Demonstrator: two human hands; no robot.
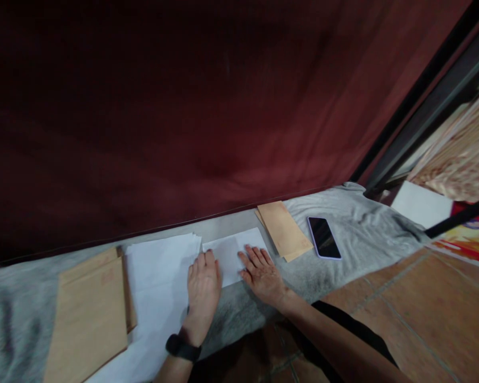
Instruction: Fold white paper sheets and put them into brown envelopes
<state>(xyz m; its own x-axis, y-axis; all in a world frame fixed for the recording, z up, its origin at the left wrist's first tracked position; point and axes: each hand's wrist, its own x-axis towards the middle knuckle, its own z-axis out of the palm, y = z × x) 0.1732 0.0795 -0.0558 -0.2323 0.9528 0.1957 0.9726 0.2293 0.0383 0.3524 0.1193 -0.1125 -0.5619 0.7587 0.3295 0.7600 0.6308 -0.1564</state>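
A folded sheet of white paper (227, 254) lies on the grey cloth in front of me. My left hand (204, 279), with a black band on its wrist, is closed at the paper's left end, its fingers curled together and pressing on the edge. Flat on the right part of the same paper rests my right hand (263, 274), fingers spread. Just left of my left hand is a stack of white sheets (163, 271). Beyond the paper's right end lie a few small brown envelopes (283, 229).
Large brown envelopes (90, 314) overlap the white stack at the left. A phone (324, 238) lies right of the small envelopes on the grey cloth (355, 218). A dark red panel (223, 133) rises behind the cloth. Dark metal bars (419, 101) and tiled floor (435, 303) are at right.
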